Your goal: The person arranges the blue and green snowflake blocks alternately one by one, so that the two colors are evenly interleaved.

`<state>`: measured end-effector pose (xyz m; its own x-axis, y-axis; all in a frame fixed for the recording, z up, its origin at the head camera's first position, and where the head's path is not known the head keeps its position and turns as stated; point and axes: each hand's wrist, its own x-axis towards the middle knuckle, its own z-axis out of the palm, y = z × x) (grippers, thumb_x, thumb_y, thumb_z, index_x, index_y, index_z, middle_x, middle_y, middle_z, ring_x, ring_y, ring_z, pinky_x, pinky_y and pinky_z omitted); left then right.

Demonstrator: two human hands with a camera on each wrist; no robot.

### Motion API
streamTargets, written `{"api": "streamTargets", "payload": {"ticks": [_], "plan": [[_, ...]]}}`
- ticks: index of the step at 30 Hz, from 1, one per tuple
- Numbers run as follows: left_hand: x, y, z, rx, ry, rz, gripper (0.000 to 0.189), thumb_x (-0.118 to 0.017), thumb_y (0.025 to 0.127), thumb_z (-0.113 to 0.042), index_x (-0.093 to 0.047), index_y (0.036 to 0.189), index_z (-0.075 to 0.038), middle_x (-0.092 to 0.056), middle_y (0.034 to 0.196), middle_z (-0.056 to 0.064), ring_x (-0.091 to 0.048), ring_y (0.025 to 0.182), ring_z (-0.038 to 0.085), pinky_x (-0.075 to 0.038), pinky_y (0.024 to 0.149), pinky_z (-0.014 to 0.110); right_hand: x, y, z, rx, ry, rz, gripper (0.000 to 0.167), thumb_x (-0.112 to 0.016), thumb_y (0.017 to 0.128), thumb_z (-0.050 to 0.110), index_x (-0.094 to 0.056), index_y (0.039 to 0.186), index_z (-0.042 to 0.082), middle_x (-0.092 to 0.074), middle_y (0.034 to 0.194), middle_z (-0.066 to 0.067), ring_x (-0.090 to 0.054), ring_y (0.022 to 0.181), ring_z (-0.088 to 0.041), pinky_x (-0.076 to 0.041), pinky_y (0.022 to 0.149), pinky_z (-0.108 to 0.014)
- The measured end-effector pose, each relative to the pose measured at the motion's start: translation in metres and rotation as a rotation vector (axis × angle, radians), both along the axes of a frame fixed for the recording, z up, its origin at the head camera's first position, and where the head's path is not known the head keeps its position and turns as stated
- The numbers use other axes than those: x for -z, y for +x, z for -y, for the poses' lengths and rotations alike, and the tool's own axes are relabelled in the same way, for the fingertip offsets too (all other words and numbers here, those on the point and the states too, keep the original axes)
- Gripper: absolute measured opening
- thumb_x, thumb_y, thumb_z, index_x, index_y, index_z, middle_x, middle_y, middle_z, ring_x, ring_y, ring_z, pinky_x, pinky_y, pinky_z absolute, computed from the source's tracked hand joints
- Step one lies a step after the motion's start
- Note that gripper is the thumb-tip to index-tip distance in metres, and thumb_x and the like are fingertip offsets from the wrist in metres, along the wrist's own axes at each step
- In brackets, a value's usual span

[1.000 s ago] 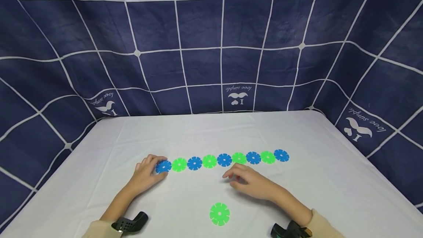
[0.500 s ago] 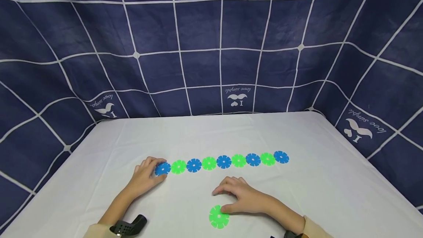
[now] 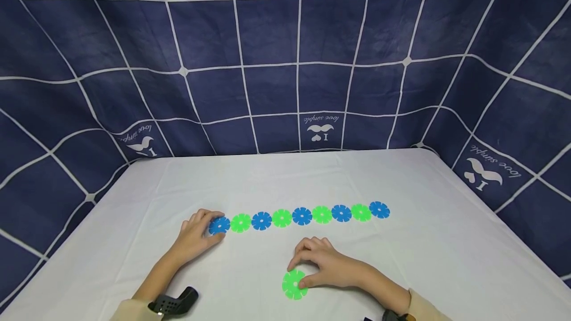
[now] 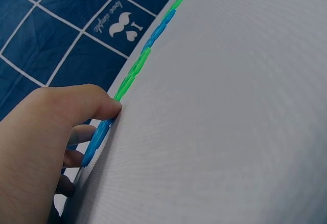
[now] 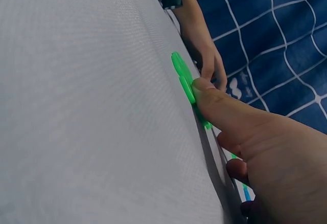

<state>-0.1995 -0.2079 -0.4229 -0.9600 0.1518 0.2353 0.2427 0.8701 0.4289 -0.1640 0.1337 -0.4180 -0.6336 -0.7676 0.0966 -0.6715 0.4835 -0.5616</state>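
Observation:
A row of flat, notched plastic discs, blue and green by turns, lies across the white table. My left hand (image 3: 194,234) grips the blue disc (image 3: 219,225) at the row's left end, thumb on the near edge and fingers on the far edge. In front of the row, my right hand (image 3: 327,264) pinches a separate green disc (image 3: 292,285) between thumb and fingers. The right wrist view shows the thumb pressed on this green disc (image 5: 185,83). Seen from the left wrist, the blue disc (image 4: 99,137) lies under my left thumb, the row running away beyond it.
The blue disc (image 3: 379,210) at the right end ends the row. White cloth covers the table (image 3: 424,261). Behind it and along both sides hangs a dark blue curtain (image 3: 272,88) with white lines. Each wrist wears a black device (image 3: 176,302).
My right hand has come down from near the row toward the lone green disc and now pinches it. The left hand has stayed at the row's left end.

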Motion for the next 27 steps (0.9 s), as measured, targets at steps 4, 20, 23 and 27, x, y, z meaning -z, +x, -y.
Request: {"api": "streamTargets", "payload": {"ticks": [4, 20, 23, 27], "plan": [[0.0, -0.001, 0.001, -0.001, 0.001, -0.003, 0.046, -0.066, 0.076, -0.029, -0.056, 0.118, -0.014, -0.051, 0.111, 0.008, -0.046, 0.104, 0.025, -0.025, 0.073, 0.033, -0.002, 0.0, 0.0, 0.015, -0.011, 0.037, 0.031, -0.062, 0.077, 0.05, -0.058, 0.105, 0.036, -0.046, 0.107, 0.019, -0.038, 0.104, -0.002, -0.026, 0.086, -0.026], [0.001, -0.003, 0.001, -0.003, 0.002, -0.004, 0.046, -0.066, 0.076, -0.029, -0.056, 0.119, -0.014, -0.05, 0.112, 0.008, -0.046, 0.105, 0.025, -0.025, 0.072, 0.033, -0.017, -0.006, -0.006, 0.054, -0.141, 0.429, 0.03, -0.068, 0.08, 0.026, -0.045, 0.096, 0.018, -0.038, 0.071, 0.009, -0.041, 0.071, 0.0, -0.034, 0.071, -0.019], [0.001, -0.003, 0.002, -0.009, 0.002, -0.002, 0.046, -0.066, 0.076, -0.029, -0.056, 0.119, -0.014, -0.051, 0.111, 0.008, -0.046, 0.105, 0.025, -0.025, 0.073, 0.033, -0.018, -0.01, -0.01, 0.021, -0.176, 0.489, 0.029, -0.066, 0.081, 0.02, -0.044, 0.099, 0.014, -0.034, 0.067, 0.007, -0.036, 0.061, 0.0, -0.035, 0.063, -0.016], [0.001, -0.001, 0.001, -0.007, 0.004, 0.006, 0.046, -0.066, 0.076, -0.029, -0.056, 0.118, -0.013, -0.051, 0.111, 0.008, -0.046, 0.105, 0.026, -0.025, 0.073, 0.033, -0.019, -0.015, -0.017, 0.006, -0.179, 0.493, 0.028, -0.063, 0.084, 0.019, -0.047, 0.106, 0.014, -0.033, 0.065, 0.007, -0.029, 0.055, -0.002, -0.032, 0.059, -0.016]]}}
